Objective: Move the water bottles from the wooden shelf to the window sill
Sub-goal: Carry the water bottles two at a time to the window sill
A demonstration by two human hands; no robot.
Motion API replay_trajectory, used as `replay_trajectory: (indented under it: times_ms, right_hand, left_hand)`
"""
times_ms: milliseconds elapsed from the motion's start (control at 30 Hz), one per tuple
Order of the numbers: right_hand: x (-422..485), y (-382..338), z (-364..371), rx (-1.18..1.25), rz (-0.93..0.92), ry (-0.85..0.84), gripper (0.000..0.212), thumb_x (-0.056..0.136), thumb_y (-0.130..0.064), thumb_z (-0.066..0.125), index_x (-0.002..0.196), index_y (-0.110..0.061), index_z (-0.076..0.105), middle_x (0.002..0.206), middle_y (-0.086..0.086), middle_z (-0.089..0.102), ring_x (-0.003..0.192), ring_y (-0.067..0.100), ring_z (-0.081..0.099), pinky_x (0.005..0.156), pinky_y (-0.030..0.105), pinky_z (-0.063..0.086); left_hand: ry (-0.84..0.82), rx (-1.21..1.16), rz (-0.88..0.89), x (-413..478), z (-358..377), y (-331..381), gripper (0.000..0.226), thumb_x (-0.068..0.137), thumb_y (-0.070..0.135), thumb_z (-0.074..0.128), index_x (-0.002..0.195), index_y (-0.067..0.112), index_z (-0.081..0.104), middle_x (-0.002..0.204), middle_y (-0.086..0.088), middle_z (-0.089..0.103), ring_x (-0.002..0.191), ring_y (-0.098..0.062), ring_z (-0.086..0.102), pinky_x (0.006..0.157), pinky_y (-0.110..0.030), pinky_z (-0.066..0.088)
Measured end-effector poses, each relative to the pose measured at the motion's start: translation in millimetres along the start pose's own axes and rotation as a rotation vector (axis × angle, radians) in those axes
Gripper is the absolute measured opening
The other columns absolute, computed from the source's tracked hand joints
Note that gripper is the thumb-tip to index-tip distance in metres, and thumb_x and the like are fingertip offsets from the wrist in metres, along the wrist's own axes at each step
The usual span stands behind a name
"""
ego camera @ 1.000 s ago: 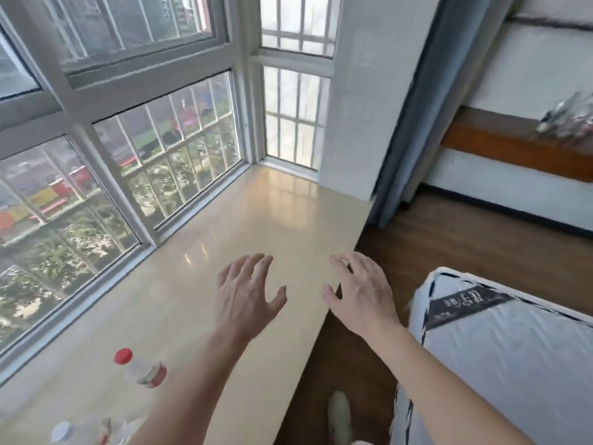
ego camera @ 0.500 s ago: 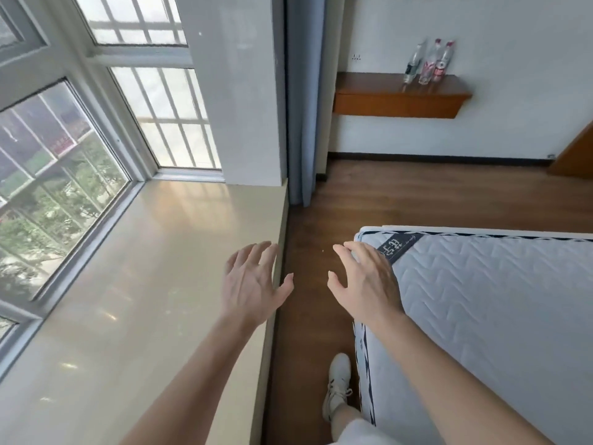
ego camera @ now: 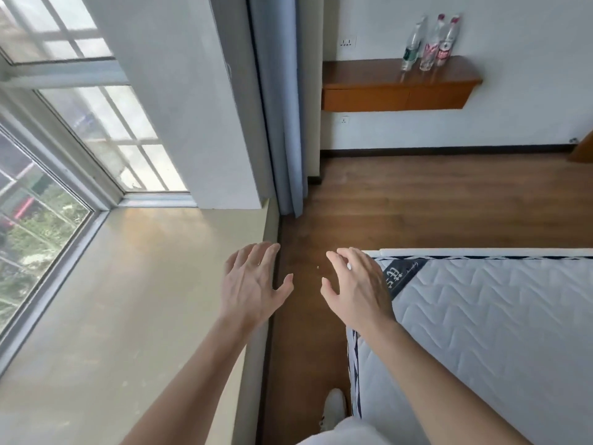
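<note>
- Head view, starting far left of our fingers: the window (ego camera: 96, 130), and under it one pale window sill (ego camera: 128, 300) that runs beneath our left forearm.
- Our left hand (ego camera: 250, 284) hovers over the sill's inner edge, palm down. Its fingers are straight and slightly apart, the thumb is spread wide, and it holds nothing.
- One blue-grey curtain (ego camera: 279, 123) hangs well beyond the left fingertips, beside the white pillar.
- A strip of wooden floor (ego camera: 305, 316) lies between our two sets of fingers. One white shoe (ego camera: 333, 409) shows on it, back below the wrists.
- Our right hand (ego camera: 359, 290) hovers near the left one, over the mattress corner. Its fingers are loosely curved and a little apart, gripping nothing.
- Far beyond the right fingertips we count two wall sockets, one (ego camera: 348, 42) above the shelf's left end and one (ego camera: 344, 120) below it.
- One wooden shelf (ego camera: 369, 94) is fixed to that far wall.
- Three water bottles (ego camera: 430, 43) stand upright on the shelf's right half, close together. One has a green label and is on the left; the two beside it have red labels.
- One white quilted mattress (ego camera: 497, 332) lies right of the right fingers.
</note>
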State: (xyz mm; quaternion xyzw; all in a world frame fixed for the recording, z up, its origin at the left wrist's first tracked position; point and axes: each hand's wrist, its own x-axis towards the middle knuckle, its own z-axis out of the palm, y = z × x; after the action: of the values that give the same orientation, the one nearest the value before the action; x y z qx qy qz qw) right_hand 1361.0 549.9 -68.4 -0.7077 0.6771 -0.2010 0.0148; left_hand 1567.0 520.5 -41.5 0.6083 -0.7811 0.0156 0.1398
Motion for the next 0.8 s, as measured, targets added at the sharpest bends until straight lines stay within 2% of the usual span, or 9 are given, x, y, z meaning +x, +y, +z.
replay_trajectory:
  times_ms: [200,367,567,800]
  right_hand:
    - [62,47,4,-0.009,-0.006,-0.041,0.043,0.086,-0.038,0.058,0.123,-0.018,0.063,0.123,0.004,0.063,0.118,0.027,0.057,0.099,0.043,0.05]
    - [107,75,12,0.003,0.045,-0.032,0.041,0.083,-0.036,0.064,0.12,-0.017,0.065,0.122,0.005,0.065,0.115,0.026,0.06,0.096,0.041,0.052]
    - [166,106,26,-0.006,0.113,-0.034,0.043,0.083,-0.036,0.062,0.12,-0.016,0.064,0.122,0.007,0.064,0.116,0.028,0.06,0.095,0.042,0.053]
    - [277,137,44,-0.07,0.215,-0.016,0.045,0.087,-0.039,0.062,0.127,-0.018,0.061,0.127,0.004,0.062,0.119,0.024,0.058,0.095,0.041,0.053]
  left_hand:
    - [0.018,-0.013,0.001,80,17,25,0.058,0.081,0.056,0.047,0.126,0.02,0.057,0.127,0.002,0.062,0.115,-0.024,0.058,0.098,-0.041,0.043]
    - [-0.015,0.007,0.028,133,36,32,0.058,0.081,0.056,0.049,0.126,0.021,0.057,0.126,0.001,0.063,0.116,-0.023,0.058,0.098,-0.041,0.044]
    - [-0.013,-0.011,0.089,206,64,34,0.056,0.08,0.052,0.062,0.125,0.019,0.059,0.124,0.0,0.064,0.114,-0.024,0.058,0.096,-0.042,0.046]
    - [-0.008,-0.058,0.156,334,96,23,0.059,0.083,0.057,0.047,0.129,0.021,0.057,0.129,0.001,0.062,0.119,-0.024,0.056,0.098,-0.043,0.046]
